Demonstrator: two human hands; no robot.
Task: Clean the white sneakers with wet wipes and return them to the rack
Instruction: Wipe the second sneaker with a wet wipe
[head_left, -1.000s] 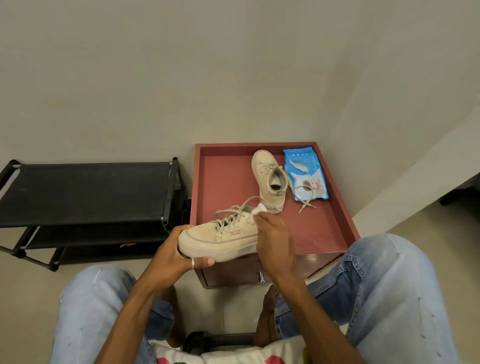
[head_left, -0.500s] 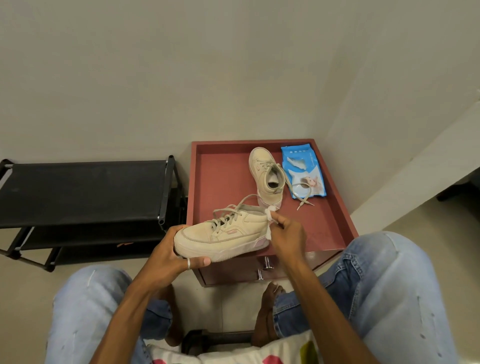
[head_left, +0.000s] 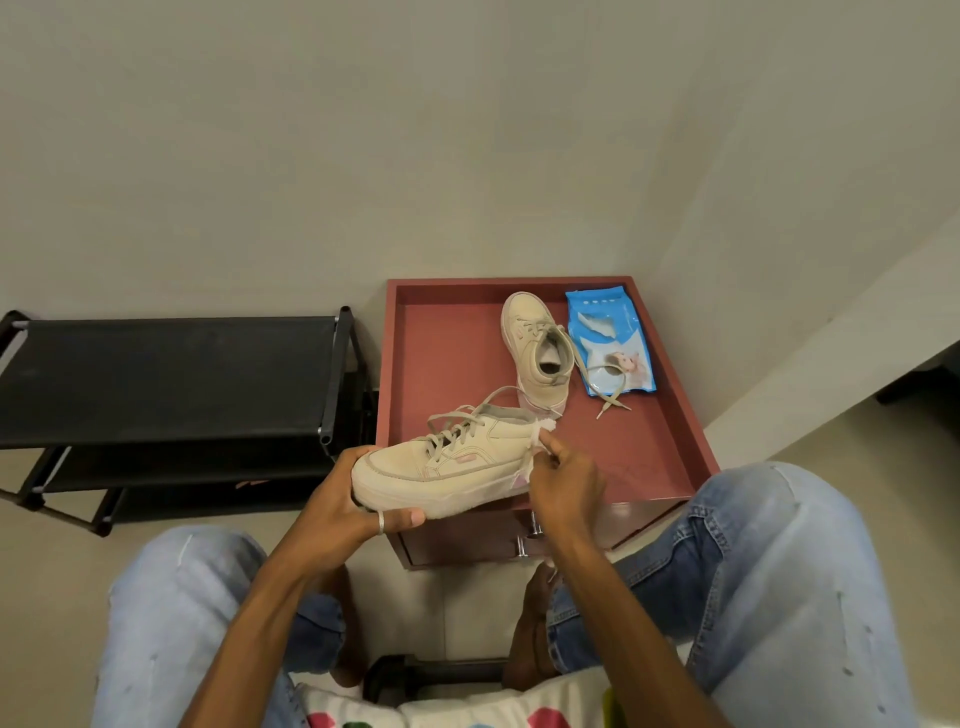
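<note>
Our left hand (head_left: 353, 504) grips the toe of one sneaker (head_left: 447, 467), our right hand (head_left: 566, 483) pinches a wipe (head_left: 549, 426) against its heel, the other sneaker (head_left: 535, 343) lies on the table (head_left: 447, 364), and neither is on the rack (head_left: 166, 379) yet, so we judge cleaning roughly midway.

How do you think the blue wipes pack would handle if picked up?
The wipes pack looks like soft film, so probably floppy. It lies flat, so unlikely to roll. A shoelace crosses it and may drag along.
</note>
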